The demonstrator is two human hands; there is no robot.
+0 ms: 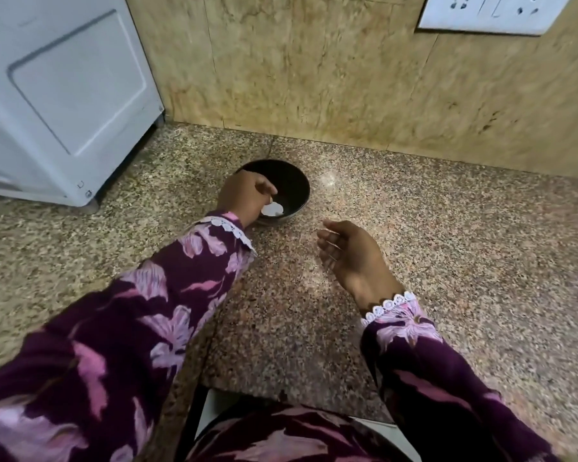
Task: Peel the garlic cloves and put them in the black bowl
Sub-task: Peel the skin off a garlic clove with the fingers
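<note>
**Reaching into the black bowl: left hand over the rim, right hand idle**

Reaching forward, the left hand point(244, 198) sits over the near-left part of the black bowl point(294, 181), its fingers curled downward into the bowl's mouth. Whether those fingers pinch anything cannot be told; the fingertips are blurred and turned away from the camera.

Just beside the left hand's fingertips, inside the bowl near its front wall, lies a pale whitish piece point(273, 209), apparently a garlic clove. It reads as a flattish oval with its long axis running roughly left to right across the view. Which end is the tip cannot be made out. Whether the fingers touch it is also unclear.

The bowl stands upright on the speckled granite counter point(447, 261), near the back, close to the tiled wall point(314, 78). Its interior is dark, and no other contents can be distinguished.

The right hand point(351, 258) is well apart from the bowl, to its right and nearer the person, above the counter. Its palm faces left, fingers loosely curled and relaxed, holding nothing visible.

Both arms wear purple floral sleeves point(131, 328) with white lace cuffs.

A white appliance point(64, 95) stands on the counter at the left, near the bowl but not touching it. A white socket plate point(488, 11) is fixed to the wall at upper right.
</note>
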